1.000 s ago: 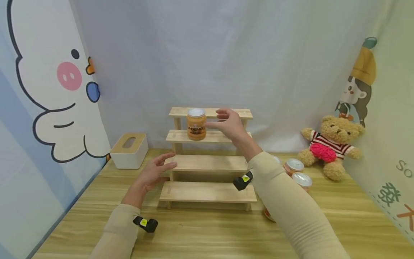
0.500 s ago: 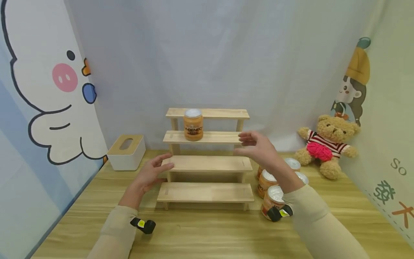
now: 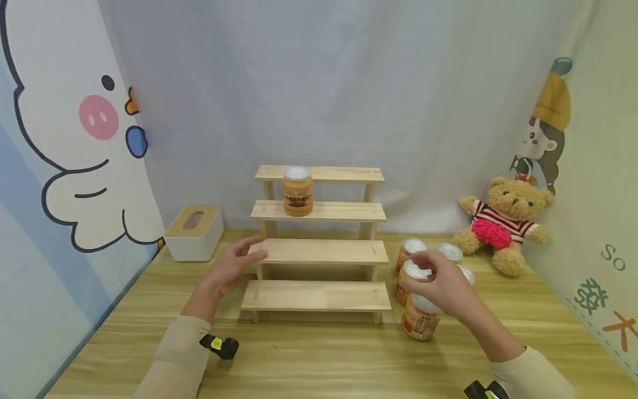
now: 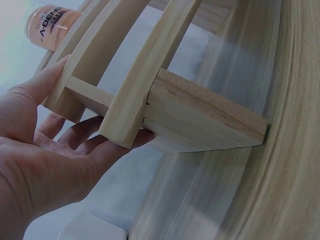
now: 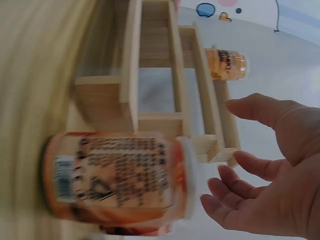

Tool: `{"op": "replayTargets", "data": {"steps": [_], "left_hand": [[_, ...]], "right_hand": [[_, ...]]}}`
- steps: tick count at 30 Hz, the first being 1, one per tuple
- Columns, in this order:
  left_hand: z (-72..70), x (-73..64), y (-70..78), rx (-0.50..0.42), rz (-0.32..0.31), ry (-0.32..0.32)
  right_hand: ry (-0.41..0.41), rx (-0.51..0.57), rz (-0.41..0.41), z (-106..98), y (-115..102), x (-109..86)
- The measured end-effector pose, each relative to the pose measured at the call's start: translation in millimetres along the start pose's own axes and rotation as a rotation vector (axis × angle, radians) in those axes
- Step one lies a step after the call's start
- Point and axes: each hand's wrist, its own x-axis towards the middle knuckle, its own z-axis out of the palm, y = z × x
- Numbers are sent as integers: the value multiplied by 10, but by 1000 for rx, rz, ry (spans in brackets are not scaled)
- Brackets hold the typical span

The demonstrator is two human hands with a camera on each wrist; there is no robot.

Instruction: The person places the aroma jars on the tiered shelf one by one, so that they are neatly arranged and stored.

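A stepped wooden display shelf (image 3: 319, 252) stands mid-table. My left hand (image 3: 229, 269) holds its left end, the thumb against one board and the fingers bent beneath, as the left wrist view shows. One orange jar (image 3: 298, 194) with a silver lid stands upright on the second tier from the top, towards the left. My right hand (image 3: 443, 282) hovers over the jar group at the right, thumb and fingers spread with nothing between them. Below it stands the nearest jar (image 3: 421, 321), its printed label facing the right wrist camera; other jars are partly hidden behind the hand.
Further jars (image 3: 411, 250) stand close together right of the shelf. A white tissue box (image 3: 194, 238) with a wooden lid sits at the back left. A teddy bear (image 3: 508, 227) leans at the back right, against the printed wall. A pale curtain (image 3: 319, 83) hangs behind.
My right hand has left the jar on the shelf and moved right and down to the jars on the table. The left hand stays at the shelf's left end.
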Motion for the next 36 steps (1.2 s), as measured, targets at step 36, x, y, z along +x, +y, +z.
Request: {"op": "replayTargets", "data": {"steps": [36], "left_hand": [[26,4,26,-39,-19,8]], "right_hand": [[34,304,318,332,486,-371]]}}
